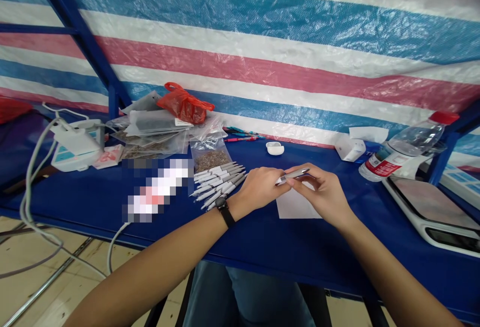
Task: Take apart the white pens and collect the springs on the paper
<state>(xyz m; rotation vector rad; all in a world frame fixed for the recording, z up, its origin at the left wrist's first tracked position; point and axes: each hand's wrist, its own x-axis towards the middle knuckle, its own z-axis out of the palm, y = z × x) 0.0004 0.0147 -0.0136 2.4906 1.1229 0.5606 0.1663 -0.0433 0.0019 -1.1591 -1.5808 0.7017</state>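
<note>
Both my hands hold one white and silver pen point(296, 173) above the blue table point(262, 237). My left hand point(260, 187), with a black watch on its wrist, grips the pen's left end with closed fingers. My right hand point(322, 192) pinches the pen's middle and right part. A white sheet of paper point(294, 207) lies flat under both hands. A row of several similar white pens point(219, 182) lies on the table just left of my left hand.
Clear bags of small parts point(208, 154) and an orange plastic bag point(183, 104) sit at the back left. A white device with cables point(75, 144) is far left. An earbud case point(275, 148), a small white box point(348, 149), a tipped water bottle point(408, 152) and a scale point(435, 207) lie to the right.
</note>
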